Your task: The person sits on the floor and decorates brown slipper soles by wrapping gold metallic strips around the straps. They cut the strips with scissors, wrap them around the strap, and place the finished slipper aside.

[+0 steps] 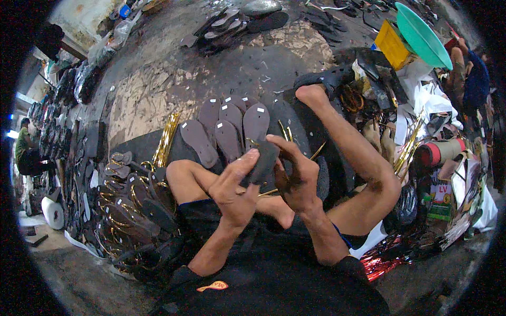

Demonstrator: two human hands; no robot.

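Note:
Between my hands is a dark sandal sole [265, 162], raised above my crossed legs, with a bit of gold strap showing at its far end. My left hand [234, 184] is closed on its left side, thumb and fingers pressed to it. On the other side my right hand [298, 176] pinches the upper right edge with curled fingers; part of that grip is in shadow. Just beyond lie several brown soles [227, 138] with small white labels, spread on a dark mat.
Gold straps [167, 141] lie left of the soles. Strapped sandals [132, 203] are heaped by my left knee. More soles [240, 21] sit at the far side. To the right are a green basin [424, 34], a yellow container [392, 46] and red shiny strips [382, 265]. Another person [29, 147] sits far left.

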